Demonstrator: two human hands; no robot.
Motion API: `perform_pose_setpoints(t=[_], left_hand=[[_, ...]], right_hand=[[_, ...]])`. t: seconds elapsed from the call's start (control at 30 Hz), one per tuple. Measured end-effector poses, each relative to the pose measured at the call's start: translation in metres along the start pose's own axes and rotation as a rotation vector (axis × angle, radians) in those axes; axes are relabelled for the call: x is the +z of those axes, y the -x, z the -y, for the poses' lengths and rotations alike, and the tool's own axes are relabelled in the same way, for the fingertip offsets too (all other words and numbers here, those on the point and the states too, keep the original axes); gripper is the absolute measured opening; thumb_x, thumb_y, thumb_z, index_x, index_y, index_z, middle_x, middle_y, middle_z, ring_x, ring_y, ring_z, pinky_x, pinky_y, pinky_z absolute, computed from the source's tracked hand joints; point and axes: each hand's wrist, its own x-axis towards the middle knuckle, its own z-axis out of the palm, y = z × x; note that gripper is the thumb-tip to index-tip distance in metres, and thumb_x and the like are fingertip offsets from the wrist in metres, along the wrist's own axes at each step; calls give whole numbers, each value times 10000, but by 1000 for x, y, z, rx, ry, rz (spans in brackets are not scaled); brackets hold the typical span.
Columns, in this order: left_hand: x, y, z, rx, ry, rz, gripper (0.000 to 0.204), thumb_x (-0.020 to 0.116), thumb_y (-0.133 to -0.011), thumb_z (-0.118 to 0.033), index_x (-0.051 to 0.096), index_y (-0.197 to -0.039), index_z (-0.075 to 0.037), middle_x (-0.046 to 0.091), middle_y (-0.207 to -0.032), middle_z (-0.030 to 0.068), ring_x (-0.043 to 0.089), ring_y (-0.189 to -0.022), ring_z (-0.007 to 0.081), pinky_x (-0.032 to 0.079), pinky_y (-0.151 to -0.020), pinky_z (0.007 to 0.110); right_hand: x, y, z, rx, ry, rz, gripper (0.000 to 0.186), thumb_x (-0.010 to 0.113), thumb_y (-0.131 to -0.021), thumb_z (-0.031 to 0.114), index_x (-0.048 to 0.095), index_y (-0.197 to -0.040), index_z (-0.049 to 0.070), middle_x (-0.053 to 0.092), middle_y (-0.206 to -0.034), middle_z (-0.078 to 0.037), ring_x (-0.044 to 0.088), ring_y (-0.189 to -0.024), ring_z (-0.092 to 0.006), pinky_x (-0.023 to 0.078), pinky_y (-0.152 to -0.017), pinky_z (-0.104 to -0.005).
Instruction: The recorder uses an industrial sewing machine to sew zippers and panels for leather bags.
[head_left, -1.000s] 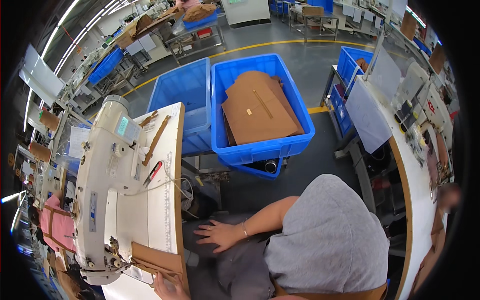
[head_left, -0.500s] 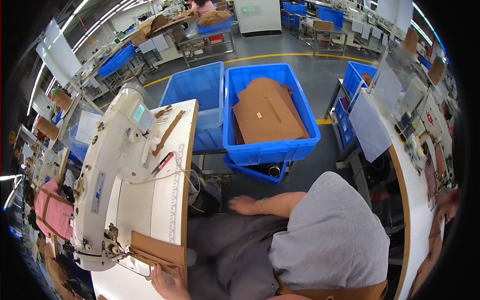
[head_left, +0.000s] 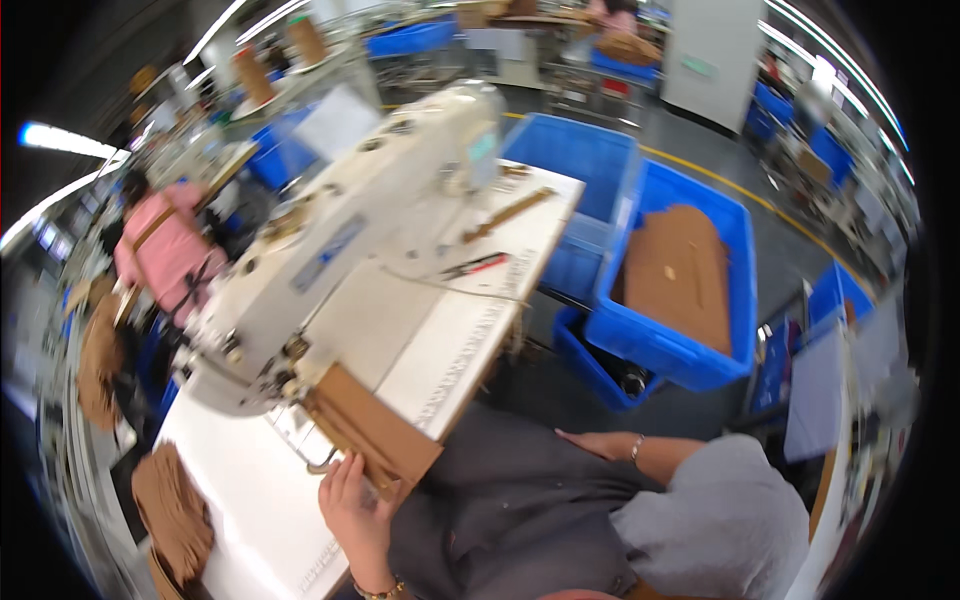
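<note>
A brown panel (head_left: pixel 385 428) of fabric or leather lies on the white sewing machine table, one end beside the needle area of the white sewing machine (head_left: pixel 330 250). My left hand (head_left: pixel 357 508) is at the panel's near edge, fingers and thumb closed on a folded part of it. Part of that grip is hidden by the hand itself. On my dark-clad lap rests my right hand (head_left: pixel 597 443), fingers stretched out and holding nothing. Red-and-black thread snips (head_left: pixel 477 266) lie farther up the table, near a narrow brown strip (head_left: pixel 508 215).
Beyond the table stand two blue crates; the right crate (head_left: pixel 745 290) holds stacked brown panels (head_left: pixel 678 275). Under them sits a smaller blue bin (head_left: pixel 590 370). More brown pieces (head_left: pixel 172 510) hang at the table's left edge. A person in pink (head_left: pixel 170 240) sits at the left.
The view has swung left, so the machine and crates appear farther right and tilted. My left hand stays at the panel's edge; the panel sits angled. The right hand remains on my lap.
</note>
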Motion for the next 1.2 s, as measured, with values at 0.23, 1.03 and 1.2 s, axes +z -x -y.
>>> perform_pose_setpoints(t=[0.23, 1.03, 1.2], left_hand=[[-6, -2, 2, 16, -1, 17, 651, 895, -689, -259, 714, -1287, -74, 686, -1375, 71, 586, -1311, 329, 428, -1133, 466], [-9, 1, 8, 1, 42, 64, 593, 795, -754, -146, 684, -1334, -96, 641, -1432, 68, 572, -1336, 322, 402, -1148, 503], [-6, 0, 7, 30, 9, 23, 605, 705, -732, -3, 681, -1331, -83, 646, -1413, 72, 578, -1313, 335, 412, -1144, 505]], right_hand=[[43, 22, 89, -170, 643, -153, 1068, 576, -928, 756, 421, -1514, -124, 500, -1509, -317, 488, -1423, -392, 395, -1175, -419], [21, -72, 126, -1342, 1089, -747, 151, 699, -927, 93, 736, -1033, -8, 711, -867, -229, 688, -770, -450, 556, -659, -470], [52, -1, 130, -1462, 881, -769, 129, 722, -943, 74, 671, -846, 6, 544, -620, -114, 482, -516, -283, 372, -497, -378]])
